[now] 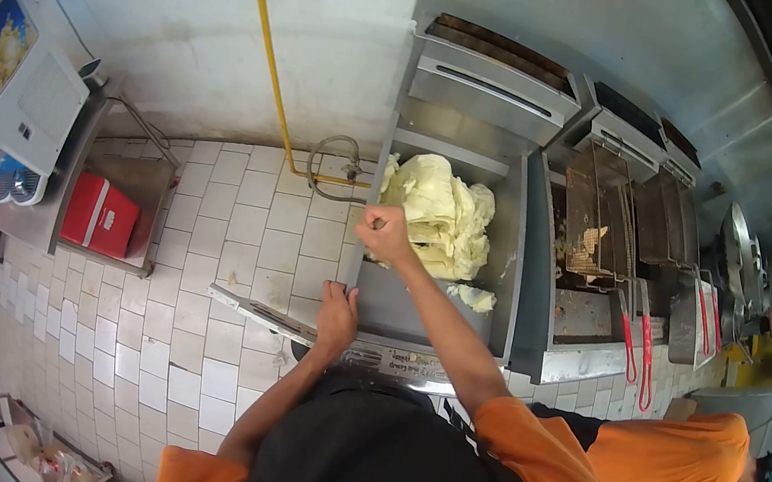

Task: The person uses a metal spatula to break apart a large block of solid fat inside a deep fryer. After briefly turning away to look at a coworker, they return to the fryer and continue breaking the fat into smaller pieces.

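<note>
A large, lumpy mass of pale yellow solid fat (440, 211) fills the back of the metal fryer vat (395, 314). A smaller lump of fat (472, 299) lies in front of it. My right hand (385, 234) is closed in a fist at the vat's left side, over the edge of the mass; whatever it grips is hidden. Lower down, my left hand (336, 318) rests by the vat's front left corner, fingers and thumb apart, holding nothing visible. Beside it, a metal door (260, 313) stands swung out to the left.
Fryer baskets (600, 213) with red handles (628, 345) stand to the right. A co-worker (663, 457) in orange is at lower right. Left are a white machine (31, 78) and a red cooler (100, 215). A yellow pipe (270, 49) runs down the wall.
</note>
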### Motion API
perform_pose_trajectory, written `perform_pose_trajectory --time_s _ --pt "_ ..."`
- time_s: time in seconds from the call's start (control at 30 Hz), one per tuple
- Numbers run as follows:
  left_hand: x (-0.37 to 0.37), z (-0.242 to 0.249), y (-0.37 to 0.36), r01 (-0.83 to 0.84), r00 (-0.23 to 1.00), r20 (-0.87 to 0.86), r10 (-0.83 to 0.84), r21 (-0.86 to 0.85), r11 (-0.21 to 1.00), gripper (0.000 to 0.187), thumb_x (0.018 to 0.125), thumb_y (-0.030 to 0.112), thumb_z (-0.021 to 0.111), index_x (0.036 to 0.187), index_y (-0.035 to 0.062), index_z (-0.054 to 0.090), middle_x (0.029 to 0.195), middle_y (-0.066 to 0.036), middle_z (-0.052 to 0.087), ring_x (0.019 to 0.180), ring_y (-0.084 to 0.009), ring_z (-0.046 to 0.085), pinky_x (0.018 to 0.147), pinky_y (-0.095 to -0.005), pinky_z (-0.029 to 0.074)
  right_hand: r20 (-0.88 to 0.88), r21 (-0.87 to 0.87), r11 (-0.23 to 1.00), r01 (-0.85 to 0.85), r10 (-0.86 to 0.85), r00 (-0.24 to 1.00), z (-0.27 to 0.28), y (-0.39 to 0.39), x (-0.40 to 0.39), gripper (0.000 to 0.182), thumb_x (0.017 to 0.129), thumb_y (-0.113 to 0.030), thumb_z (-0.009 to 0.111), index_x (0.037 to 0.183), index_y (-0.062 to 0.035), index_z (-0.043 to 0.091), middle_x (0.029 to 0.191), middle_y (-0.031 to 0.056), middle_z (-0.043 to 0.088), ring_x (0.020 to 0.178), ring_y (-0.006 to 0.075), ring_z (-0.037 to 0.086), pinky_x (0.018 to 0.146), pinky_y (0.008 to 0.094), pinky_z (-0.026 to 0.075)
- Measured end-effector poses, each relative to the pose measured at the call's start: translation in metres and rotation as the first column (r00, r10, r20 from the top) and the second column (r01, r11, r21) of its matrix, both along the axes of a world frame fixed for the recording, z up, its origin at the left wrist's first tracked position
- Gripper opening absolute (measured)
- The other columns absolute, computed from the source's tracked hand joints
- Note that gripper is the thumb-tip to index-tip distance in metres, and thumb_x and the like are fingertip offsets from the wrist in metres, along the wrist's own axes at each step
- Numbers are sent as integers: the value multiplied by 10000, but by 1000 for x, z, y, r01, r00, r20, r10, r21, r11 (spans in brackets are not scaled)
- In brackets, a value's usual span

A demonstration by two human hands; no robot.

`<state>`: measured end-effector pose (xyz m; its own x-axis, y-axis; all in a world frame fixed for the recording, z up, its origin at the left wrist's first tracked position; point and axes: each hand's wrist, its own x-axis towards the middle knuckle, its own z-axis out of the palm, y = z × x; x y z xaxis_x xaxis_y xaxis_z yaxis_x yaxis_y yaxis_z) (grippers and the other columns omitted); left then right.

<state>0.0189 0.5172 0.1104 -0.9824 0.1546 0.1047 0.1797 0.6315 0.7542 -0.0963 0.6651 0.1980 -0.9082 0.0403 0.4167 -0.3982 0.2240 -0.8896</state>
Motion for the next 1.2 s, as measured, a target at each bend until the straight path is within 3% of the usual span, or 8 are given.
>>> perform_pose_trajectory --time_s 0.4,0.7,0.83,0.9,0.97,1.03,1.13,1.2 --pt "3 -4 -1 -5 1000 6 5 50 999 255 982 226 513 1045 -14 456 1064 -243 485 822 -483 571 674 -541 470 -108 -26 998 -58 55 993 191 25 35 298 705 99 548 546 -22 326 523 -10 370 504 71 357 457 251 262" --pt "-2 -4 -1 22 1000 -10 -22 95 995 247 986 201 513 1043 -29 442 1063 -251 469 835 -482 554 673 -536 459 -292 -232 969 87 -155 944 137 119 107 323 738 95 530 566 -26 285 490 1 344 475 86 326 458 277 282" --pt "-2 -7 -2 42 999 -12 -41 79 996 248 990 196 508 1048 -33 432 1057 -254 466 821 -483 547 670 -533 454 57 240 896 373 -396 916 155 163 145 302 781 1 616 574 -12 396 663 74 522 550 121 430 522 284 360" --pt "-2 -6 -3 51 999 6 -52 79 996 246 990 194 508 1048 -33 432 1056 -254 465 820 -483 547 672 -532 453 459 693 710 124 -567 684 185 169 157 301 787 -168 723 639 1 523 843 115 634 630 151 535 574 289 427" --pt "-3 -6 -3 59 998 22 -61 81 995 244 990 191 507 1048 -33 432 1054 -253 465 819 -484 546 674 -531 452 555 717 697 -9 -563 612 175 171 163 298 788 -196 730 672 1 538 775 99 633 591 147 539 545 295 434" --pt "-3 -8 -3 64 998 4 -65 88 994 244 992 193 505 1049 -33 432 1054 -253 465 825 -483 546 678 -530 453 900 414 872 -261 -350 260 178 158 163 273 800 -227 717 799 18 597 634 57 614 508 143 564 471 299 451" --pt "-3 -6 -2 48 998 39 -52 96 994 250 992 198 504 1051 -34 432 1058 -250 469 834 -481 546 681 -530 456 990 0 944 -331 46 132 98 185 191 425 822 -262 714 1013 88 569 641 60 599 490 131 531 429 282 414" --pt "-3 -6 -1 33 999 28 -35 89 996 252 992 200 505 1050 -34 433 1060 -249 471 837 -480 547 683 -530 459 979 79 944 -319 -13 203 104 182 202 386 815 -254 708 991 68 588 631 66 595 496 149 536 456 304 426"
